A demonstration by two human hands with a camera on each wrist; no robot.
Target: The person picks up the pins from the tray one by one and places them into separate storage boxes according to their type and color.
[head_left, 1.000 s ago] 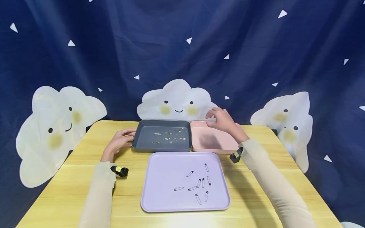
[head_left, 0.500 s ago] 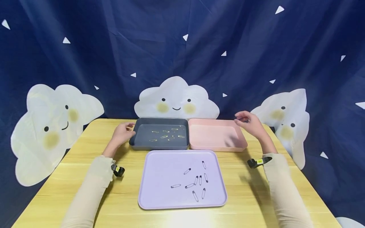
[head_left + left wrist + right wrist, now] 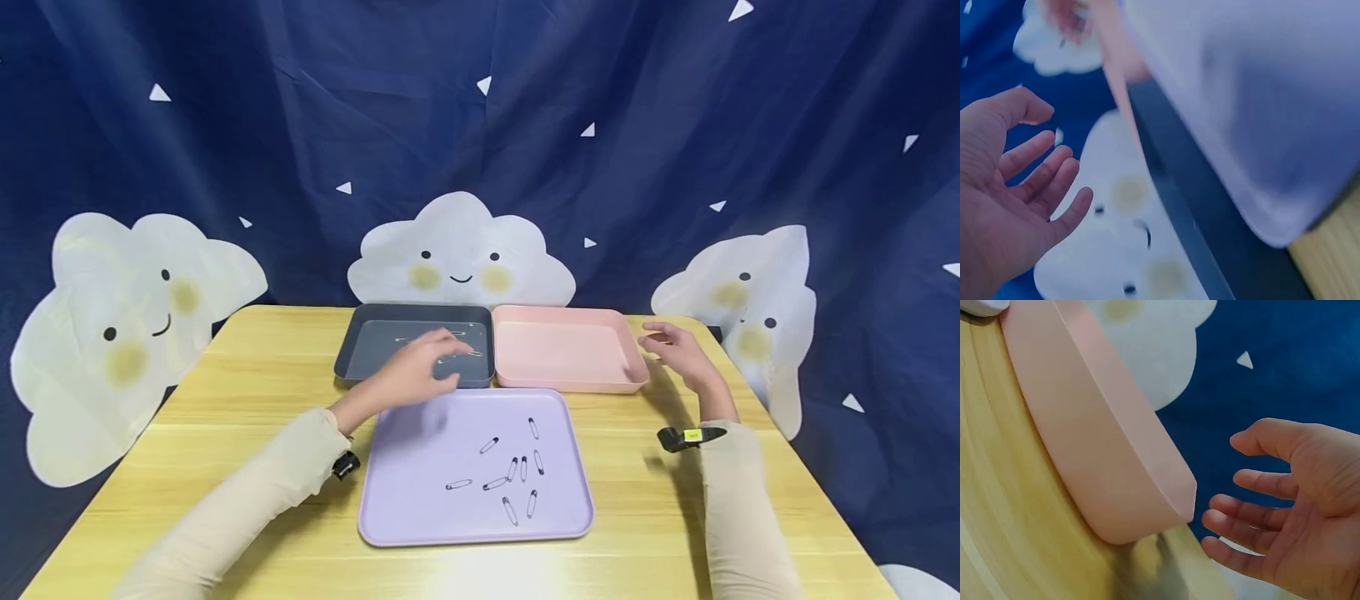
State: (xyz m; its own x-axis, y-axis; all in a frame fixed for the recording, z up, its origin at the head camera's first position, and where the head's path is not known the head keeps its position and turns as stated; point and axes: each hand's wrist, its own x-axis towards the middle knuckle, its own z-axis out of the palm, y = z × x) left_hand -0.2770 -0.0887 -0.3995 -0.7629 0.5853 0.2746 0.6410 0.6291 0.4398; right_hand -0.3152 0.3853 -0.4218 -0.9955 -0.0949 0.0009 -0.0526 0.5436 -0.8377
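My left hand (image 3: 412, 367) hovers above the near edge of the dark grey tray (image 3: 360, 350) and the far left of the lilac tray (image 3: 420, 517). Its fingers are loosely bent with nothing between them, as the left wrist view shows. Gold safety pins (image 3: 459, 356) lie in the grey tray, some hidden behind that hand. Black-headed silver safety pins (image 3: 523, 469) are scattered over the right half of the lilac tray. Just right of the pink tray (image 3: 566, 350), my right hand (image 3: 682, 357) is held with relaxed fingers and holds nothing.
All the trays stand on a light wooden table (image 3: 285, 350), grey and pink side by side at the back, lilac in front. A dark blue curtain (image 3: 412, 100) with white clouds hangs behind the table.
My left hand has left the grey tray's left side and swung right, over the trays. My right hand has moved from above the pink tray to its right side and come lower.
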